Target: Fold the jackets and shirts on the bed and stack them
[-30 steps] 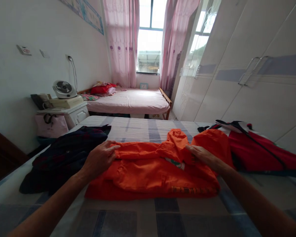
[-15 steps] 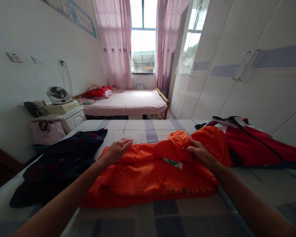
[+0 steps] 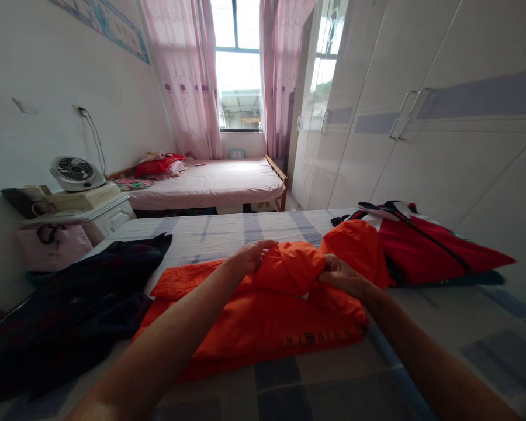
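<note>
An orange jacket [image 3: 254,327] lies folded on the near bed, its front edge bearing a row of dark printing. Part of a pale logo peeks out beneath a bunched fold, mostly covered by cloth. My right hand [image 3: 339,275] pinches the right end of that fold between thumb and fingers. At the fold's left end, my left hand [image 3: 252,257] has its fingers curled against the fabric, gripping it; the fingertips are partly hidden. Another rounded orange part sticks out beyond my right hand, beside the red clothing.
Dark clothing [image 3: 79,298] lies at left, and a red, white and navy garment [image 3: 425,240] at right, both on the checked bedsheet [image 3: 280,374]. Behind are a pink bed [image 3: 219,181], a fan [image 3: 76,172] on a cabinet, and a white wardrobe [image 3: 421,169].
My left hand has moved right from the flat orange cloth to the bunched fold, its fingers now curled. The fold covers more of the logo. The view has turned slightly right.
</note>
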`<state>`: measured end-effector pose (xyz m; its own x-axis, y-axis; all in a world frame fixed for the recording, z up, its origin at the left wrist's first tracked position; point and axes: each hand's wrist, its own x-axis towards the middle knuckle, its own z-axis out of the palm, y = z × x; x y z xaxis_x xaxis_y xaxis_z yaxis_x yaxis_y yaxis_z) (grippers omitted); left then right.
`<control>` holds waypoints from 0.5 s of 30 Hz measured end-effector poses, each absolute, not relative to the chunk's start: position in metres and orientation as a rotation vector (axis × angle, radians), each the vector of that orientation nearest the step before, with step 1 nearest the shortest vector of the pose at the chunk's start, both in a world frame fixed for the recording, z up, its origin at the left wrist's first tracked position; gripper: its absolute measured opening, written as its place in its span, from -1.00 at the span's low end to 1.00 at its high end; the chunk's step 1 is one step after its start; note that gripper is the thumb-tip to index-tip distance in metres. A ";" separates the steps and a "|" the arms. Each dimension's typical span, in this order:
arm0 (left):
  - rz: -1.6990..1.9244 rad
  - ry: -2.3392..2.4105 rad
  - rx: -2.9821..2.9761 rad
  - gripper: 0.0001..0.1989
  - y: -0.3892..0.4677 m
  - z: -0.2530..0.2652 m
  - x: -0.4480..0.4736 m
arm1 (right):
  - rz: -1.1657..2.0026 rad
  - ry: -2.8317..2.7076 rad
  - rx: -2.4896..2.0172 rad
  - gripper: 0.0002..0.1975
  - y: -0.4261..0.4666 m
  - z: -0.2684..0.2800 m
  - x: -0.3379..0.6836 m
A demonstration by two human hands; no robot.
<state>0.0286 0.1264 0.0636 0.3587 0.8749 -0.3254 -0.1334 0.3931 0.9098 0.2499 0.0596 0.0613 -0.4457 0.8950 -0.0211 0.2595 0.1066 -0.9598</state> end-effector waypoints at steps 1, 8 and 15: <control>0.858 0.977 0.923 -0.66 0.121 0.068 0.027 | 1.340 -1.786 -1.110 -0.82 0.060 0.061 0.250; 1.637 1.217 1.044 -0.45 0.039 0.079 -0.019 | 1.174 -1.743 -1.148 -0.41 0.064 0.054 0.248; 1.277 1.736 1.781 -0.46 -0.031 0.028 -0.073 | 0.646 -1.908 -1.352 -0.73 0.083 0.040 0.234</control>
<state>-0.0732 -0.0311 0.0280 -0.1528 0.9227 0.3540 0.6128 -0.1926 0.7664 0.2335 0.0833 0.0405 -0.2098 0.9438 0.2554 0.5948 0.3305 -0.7328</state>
